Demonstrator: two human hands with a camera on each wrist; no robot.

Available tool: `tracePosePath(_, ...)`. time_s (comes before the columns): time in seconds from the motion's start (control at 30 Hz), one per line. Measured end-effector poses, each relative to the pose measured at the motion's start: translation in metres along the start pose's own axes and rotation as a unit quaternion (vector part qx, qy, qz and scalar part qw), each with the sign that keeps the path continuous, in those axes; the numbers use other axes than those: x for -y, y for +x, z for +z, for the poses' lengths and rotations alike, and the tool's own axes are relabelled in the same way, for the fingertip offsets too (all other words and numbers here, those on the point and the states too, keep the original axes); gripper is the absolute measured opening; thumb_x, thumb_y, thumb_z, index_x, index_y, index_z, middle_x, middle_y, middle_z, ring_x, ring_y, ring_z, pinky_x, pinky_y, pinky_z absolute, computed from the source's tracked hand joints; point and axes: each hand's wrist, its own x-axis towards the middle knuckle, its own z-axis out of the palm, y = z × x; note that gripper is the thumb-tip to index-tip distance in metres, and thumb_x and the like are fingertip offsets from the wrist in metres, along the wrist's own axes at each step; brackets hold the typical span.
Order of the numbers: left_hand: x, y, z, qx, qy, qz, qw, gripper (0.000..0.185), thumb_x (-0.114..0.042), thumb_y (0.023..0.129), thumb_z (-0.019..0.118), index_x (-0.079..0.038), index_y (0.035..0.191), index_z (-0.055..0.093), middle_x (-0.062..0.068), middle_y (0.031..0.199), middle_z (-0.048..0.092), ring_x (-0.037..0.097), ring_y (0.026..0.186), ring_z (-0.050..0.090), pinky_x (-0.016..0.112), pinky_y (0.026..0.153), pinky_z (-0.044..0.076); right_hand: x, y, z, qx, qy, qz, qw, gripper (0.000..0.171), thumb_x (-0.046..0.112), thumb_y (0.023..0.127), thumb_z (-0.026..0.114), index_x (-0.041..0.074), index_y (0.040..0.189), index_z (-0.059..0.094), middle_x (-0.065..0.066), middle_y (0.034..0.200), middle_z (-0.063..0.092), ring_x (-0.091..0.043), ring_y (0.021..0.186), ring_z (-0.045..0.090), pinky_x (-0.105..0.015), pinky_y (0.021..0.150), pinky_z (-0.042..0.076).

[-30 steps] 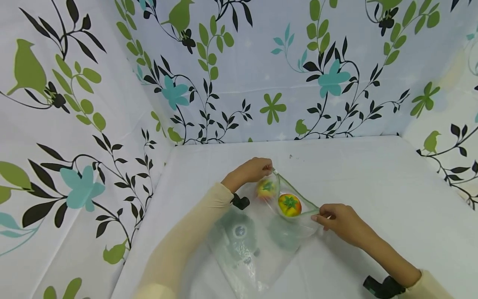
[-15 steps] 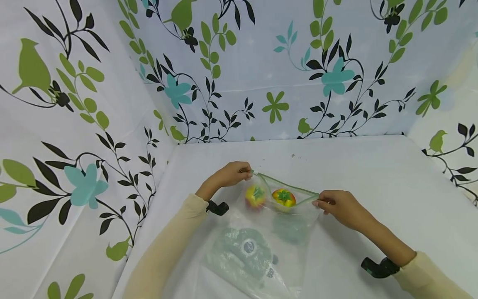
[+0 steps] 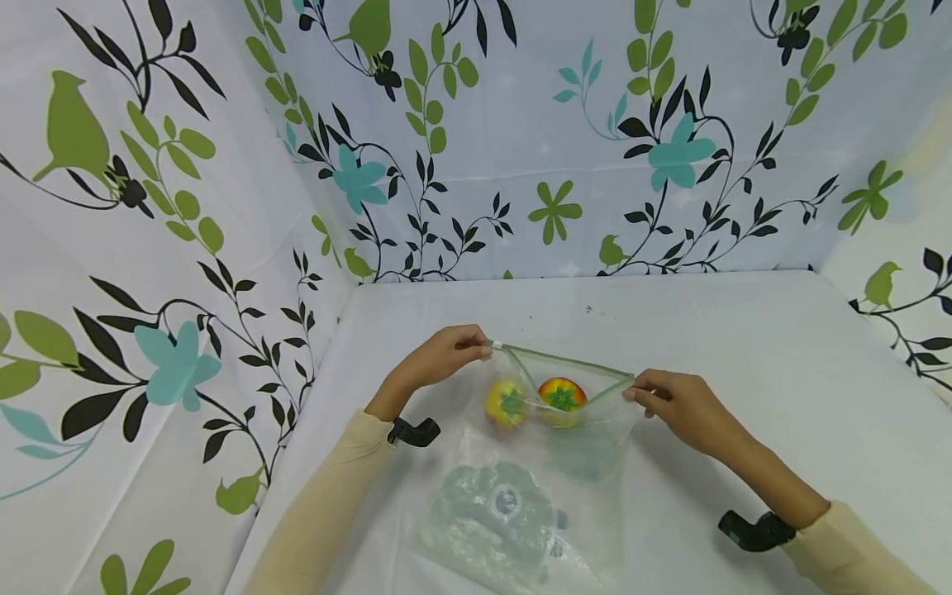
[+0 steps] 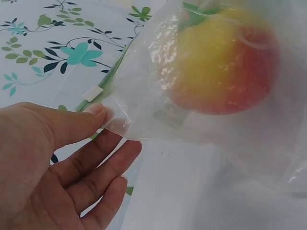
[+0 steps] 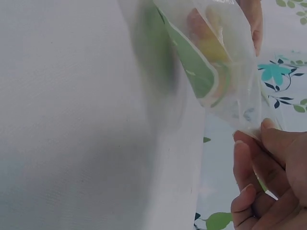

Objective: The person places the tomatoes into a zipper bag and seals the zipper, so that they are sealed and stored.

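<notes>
Clear plastic zip bag with a green seal strip [image 3: 550, 430] lies mid-worktop, its mouth pulled wide toward the far wall. White worktop [image 3: 781, 364] is bare on the right; the patterned walls [image 3: 223, 248] stand close on the left and behind. Left hand [image 3: 439, 359] pinches the mouth's left corner; right hand [image 3: 680, 405] pinches the right corner — both grips clenched on the bag. Two round yellow-red fruits with green calyxes [image 3: 561, 394] sit inside, just below the mouth — side by side.

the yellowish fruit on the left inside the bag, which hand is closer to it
Left. The left hand pinches the bag corner just above that fruit; the right hand pinches the far corner, beyond the redder fruit.
</notes>
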Motion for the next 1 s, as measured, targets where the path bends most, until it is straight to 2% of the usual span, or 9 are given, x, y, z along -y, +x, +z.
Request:
tracePosePath(0.2, 0.007, -0.013, -0.005, -0.020, -0.033, 0.006, 0.9992, 0.016, -0.026, 0.102, 0.061, -0.011, 0.100, 0.065, 0.015, 0.103, 0.064, 0.022, 0.091, 0.052, 0.041, 0.079, 0.041, -0.001, -0.002, -0.003, -0.033, 0.013, 0.003, 0.999, 0.013, 0.031, 0.098, 0.066, 0.019, 0.095, 0.070, 0.003, 0.072, 0.059, -0.019, 0.068, 0.055, -0.029, 0.057, 0.043)
tracePosePath(0.4, -0.014, -0.026, -0.005, -0.027, -0.072, 0.018, 0.9969, 0.015, -0.012, 0.102, 0.058, 0.002, 0.102, 0.063, 0.026, 0.102, 0.060, 0.040, 0.093, 0.050, 0.043, 0.079, 0.041, -0.004, -0.001, -0.001, -0.035, 0.039, 0.015, 0.999, 0.017, 0.029, 0.098, 0.067, 0.014, 0.098, 0.072, 0.001, 0.072, 0.060, -0.021, 0.068, 0.056, -0.029, 0.057, 0.042)
tracePosePath(0.5, -0.024, -0.030, -0.002, -0.032, -0.079, 0.026, 0.9961, 0.014, -0.008, 0.102, 0.058, 0.005, 0.102, 0.063, 0.027, 0.101, 0.060, 0.039, 0.091, 0.049, 0.039, 0.077, 0.039, -0.004, 0.001, 0.002, -0.034, 0.050, 0.012, 0.998, 0.015, 0.030, 0.098, 0.067, 0.015, 0.098, 0.071, 0.000, 0.073, 0.060, -0.024, 0.069, 0.058, -0.029, 0.058, 0.043)
tracePosePath(0.67, -0.025, -0.029, 0.005, -0.025, -0.082, 0.036, 0.9957, 0.016, -0.009, 0.103, 0.057, 0.006, 0.102, 0.063, 0.026, 0.101, 0.060, 0.041, 0.091, 0.049, 0.037, 0.076, 0.039, -0.003, 0.005, 0.007, -0.031, 0.060, 0.008, 0.998, 0.014, 0.031, 0.097, 0.068, 0.018, 0.098, 0.071, 0.000, 0.074, 0.059, -0.026, 0.070, 0.059, -0.029, 0.058, 0.043)
tracePosePath(0.77, -0.015, -0.027, 0.009, -0.029, -0.079, 0.030, 0.9960, 0.017, -0.011, 0.103, 0.057, 0.005, 0.104, 0.064, 0.024, 0.103, 0.062, 0.042, 0.092, 0.050, 0.039, 0.077, 0.040, -0.003, 0.006, 0.007, -0.032, 0.058, 0.005, 0.998, 0.013, 0.031, 0.098, 0.067, 0.018, 0.098, 0.071, 0.000, 0.073, 0.058, -0.023, 0.069, 0.057, -0.029, 0.058, 0.043)
tracePosePath(0.9, 0.005, -0.026, 0.012, -0.053, -0.086, 0.012, 0.9948, 0.018, -0.016, 0.102, 0.059, 0.001, 0.104, 0.066, 0.017, 0.104, 0.065, 0.042, 0.098, 0.055, 0.046, 0.084, 0.042, -0.006, 0.005, 0.005, -0.040, 0.052, 0.001, 0.998, 0.013, 0.029, 0.099, 0.065, 0.018, 0.098, 0.071, 0.001, 0.072, 0.057, -0.024, 0.068, 0.056, -0.029, 0.058, 0.043)
tracePosePath(1.0, 0.014, -0.028, 0.011, -0.067, -0.093, -0.001, 0.9935, 0.020, -0.022, 0.102, 0.061, -0.004, 0.103, 0.067, 0.012, 0.104, 0.065, 0.042, 0.102, 0.056, 0.050, 0.087, 0.042, -0.008, 0.005, 0.003, -0.045, 0.056, 0.001, 0.997, 0.014, 0.029, 0.101, 0.063, 0.018, 0.097, 0.072, 0.001, 0.073, 0.058, -0.025, 0.068, 0.055, -0.029, 0.058, 0.042)
